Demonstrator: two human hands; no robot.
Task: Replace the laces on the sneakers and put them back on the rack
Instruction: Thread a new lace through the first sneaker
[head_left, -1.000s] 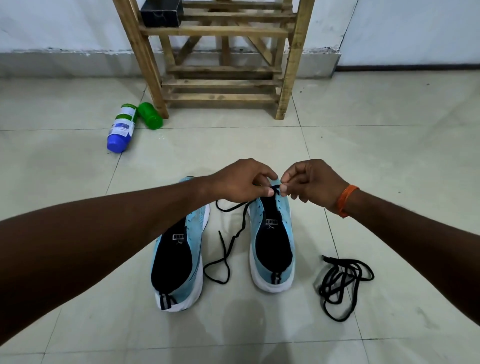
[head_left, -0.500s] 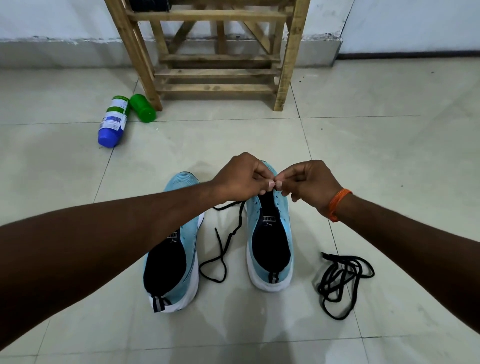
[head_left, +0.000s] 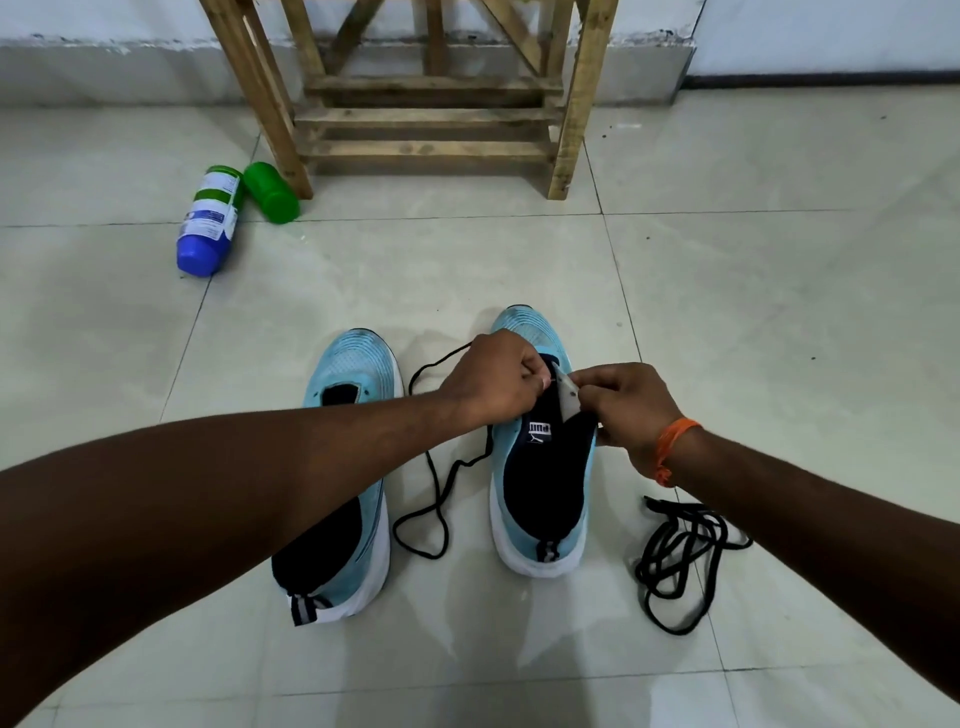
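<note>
Where half a second ago both hands met fingertip to fingertip over the throat, the right hand (head_left: 628, 410) now pinches the eyelet edge of the right sneaker (head_left: 540, 493) and has turned it up, pale lining showing, while the left hand (head_left: 493, 379) pinches the black lace (head_left: 432, 483) beside it; judged: threading of an eyelet beginning. Lace tail: trails over the floor (head_left: 779, 312) toward 7 o'clock, between the right sneaker and the left sneaker (head_left: 353, 364) at 9 o'clock. Second lace (head_left: 680, 556): loose heap at 3 o'clock, untouched; rack (head_left: 431, 119): 12 o'clock, well apart, both sneakers unlaced.
</note>
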